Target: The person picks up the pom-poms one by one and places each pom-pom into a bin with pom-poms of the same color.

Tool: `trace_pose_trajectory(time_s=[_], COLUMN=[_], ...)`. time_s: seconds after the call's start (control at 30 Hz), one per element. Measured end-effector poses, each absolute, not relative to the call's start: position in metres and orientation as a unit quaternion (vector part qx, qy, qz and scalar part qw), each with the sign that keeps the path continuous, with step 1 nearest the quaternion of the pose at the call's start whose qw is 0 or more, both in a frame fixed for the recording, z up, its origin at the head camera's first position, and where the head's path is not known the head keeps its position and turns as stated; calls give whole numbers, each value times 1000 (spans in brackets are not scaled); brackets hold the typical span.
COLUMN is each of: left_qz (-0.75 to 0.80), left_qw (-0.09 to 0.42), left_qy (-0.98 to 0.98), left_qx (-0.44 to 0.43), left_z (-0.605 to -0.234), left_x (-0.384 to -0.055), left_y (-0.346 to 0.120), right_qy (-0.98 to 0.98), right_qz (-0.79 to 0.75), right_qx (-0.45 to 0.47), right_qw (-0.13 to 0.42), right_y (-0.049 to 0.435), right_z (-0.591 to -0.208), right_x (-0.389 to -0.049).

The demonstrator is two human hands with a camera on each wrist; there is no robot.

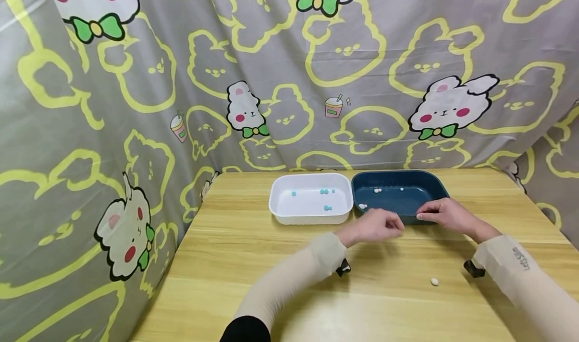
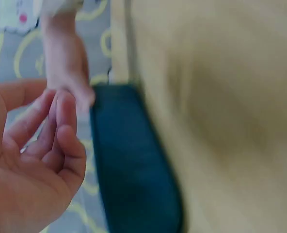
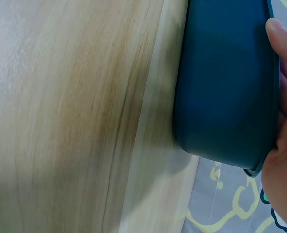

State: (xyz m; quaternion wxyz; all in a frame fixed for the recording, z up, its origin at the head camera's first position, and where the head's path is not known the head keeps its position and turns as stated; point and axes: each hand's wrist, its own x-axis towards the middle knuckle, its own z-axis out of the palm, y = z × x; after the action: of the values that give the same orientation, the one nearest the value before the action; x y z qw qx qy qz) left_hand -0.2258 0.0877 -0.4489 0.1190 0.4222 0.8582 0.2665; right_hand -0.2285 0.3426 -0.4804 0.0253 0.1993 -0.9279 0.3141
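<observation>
My right hand is at the near rim of a dark blue tray. Its thumb lies over the rim in the right wrist view, the other fingers curled behind it, so it appears to grip the edge. In front of the tray hangs my left hand, slightly blurred. The left wrist view shows its fingers loosely bent, with nothing visible between them. Small white pieces lie inside the dark blue tray. A single white piece rests on the table between my forearms.
A white tray stands just left of the dark blue one, with several small light-blue pieces in it. Both trays are near the back of the wooden table. A patterned grey cloth hangs behind and to the left.
</observation>
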Motion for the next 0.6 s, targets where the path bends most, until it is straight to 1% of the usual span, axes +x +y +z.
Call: trace_pose_trajectory(time_s=[0.13, 0.27, 0.47, 0.6], left_qz=[233, 215, 183, 161], left_qw=[176, 220, 237, 236], left_qy=[828, 812, 821, 821], left_qx=[478, 495, 486, 494], left_z=[-465, -479, -494, -500], left_x=[-209, -200, -193, -189], left_y=[99, 107, 118, 127], right_qy=[-927, -926, -930, -930], right_qz=[315, 317, 307, 309], right_qx=[202, 202, 200, 199], right_qw=[25, 26, 20, 18], right_y=[345, 345, 344, 345], right_z=[-482, -482, -481, -481], right_x=[-229, -231, -233, -231])
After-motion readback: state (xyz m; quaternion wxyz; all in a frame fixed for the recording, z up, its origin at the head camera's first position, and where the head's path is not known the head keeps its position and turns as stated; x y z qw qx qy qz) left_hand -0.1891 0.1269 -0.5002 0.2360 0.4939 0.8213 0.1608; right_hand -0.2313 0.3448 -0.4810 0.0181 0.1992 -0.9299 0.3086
